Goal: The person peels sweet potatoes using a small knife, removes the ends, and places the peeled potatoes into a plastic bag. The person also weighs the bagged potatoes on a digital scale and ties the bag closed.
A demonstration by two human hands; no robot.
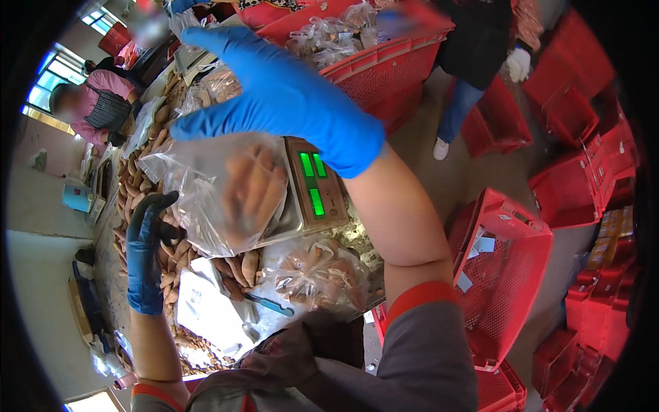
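Gloved in blue, my right hand [288, 92] is raised above a clear plastic bag of sweet potatoes [252, 190], fingers and thumb spread with nothing between them. The bag lies on a digital scale [314, 206] with lit green displays. At the bag's left edge is my left hand [146, 247], in a dirty blue glove, thumb and fingers apart beside loose sweet potatoes [135, 177]. A second, tied bag of sweet potatoes [319, 273] sits below the scale. Near it lie a blue-handled knife [270, 304] and white plastic bags [211, 298].
Behind the scale stands a red crate [391, 67] holding filled bags. More red crates [504, 278] are on the floor at right. A person in a pink top [105, 103] works across the table at upper left. Another person's white-gloved hand [518, 64] is at upper right.
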